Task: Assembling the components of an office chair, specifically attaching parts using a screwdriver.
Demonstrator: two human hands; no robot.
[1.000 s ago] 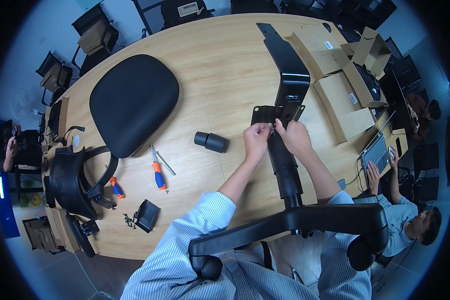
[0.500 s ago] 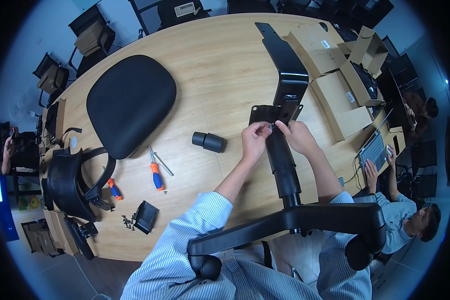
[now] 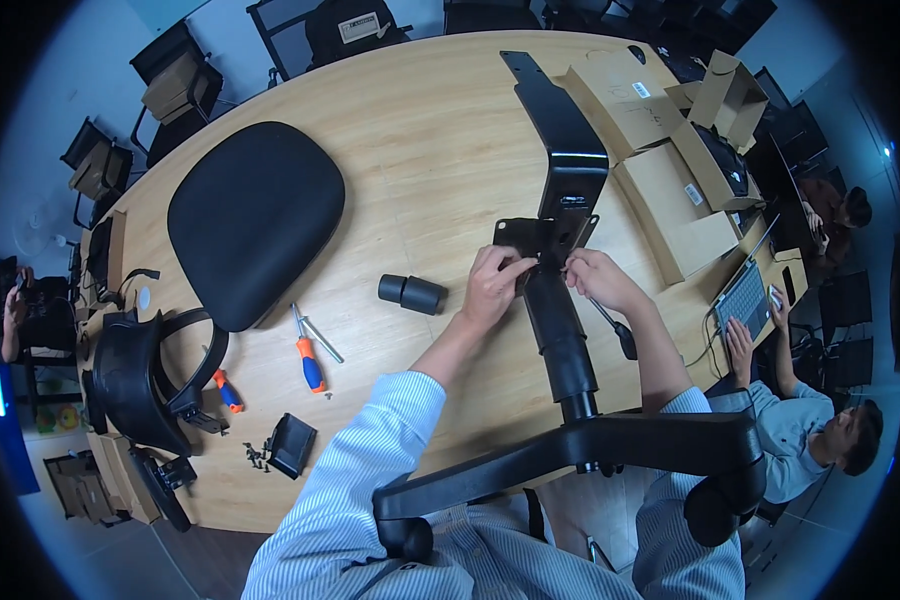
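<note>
Gripping a lever (image 3: 627,342), our right hand (image 3: 602,282) is beside the bracket (image 3: 516,234); we cannot tell whether our left hand (image 3: 494,285) holds anything. Screws (image 3: 256,459) lie toward the tabletop's (image 3: 420,190) near-left edge.

One column (image 3: 560,345), one seat (image 3: 257,225) — two screwdrivers (image 3: 310,368), one laptop (image 3: 745,302).

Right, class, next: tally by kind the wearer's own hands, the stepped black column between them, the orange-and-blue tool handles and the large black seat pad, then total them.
Hands: 2 (left hand, right hand)
Stepped black column: 1
Orange-and-blue handles: 2
Large black seat pad: 1
Total: 6
</note>
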